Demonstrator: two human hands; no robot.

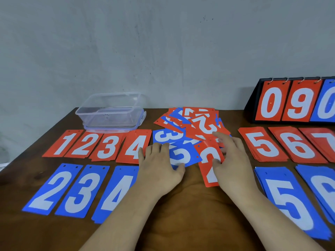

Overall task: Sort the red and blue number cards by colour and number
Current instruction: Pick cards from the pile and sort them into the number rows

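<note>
A loose heap of red and blue number cards [195, 122] lies at the table's back centre. My left hand [159, 165] grips the left end of a blue 2 card [183, 155] at the heap's front, fingers curled over it and thumb at its lower edge. My right hand [233, 160] lies flat with its thumb pressing a red 2 card [208, 171] and its fingers reaching onto the heap. A blue 3 card [165, 135] lies just behind the blue 2. Sorted red piles 1 [63, 144], 2 [85, 144], 3 [108, 147], 4 [134, 147] sit left.
Red piles 5 [262, 144], 6 [297, 145], 7 [324, 142] lie right. Blue piles 2 [49, 189], 3 [81, 191], 4 [117, 192] are front left, blue 5 [288, 200] and 6 [324, 187] front right. A clear plastic box [110, 113] and a black scoreboard stand [253, 104] stand behind.
</note>
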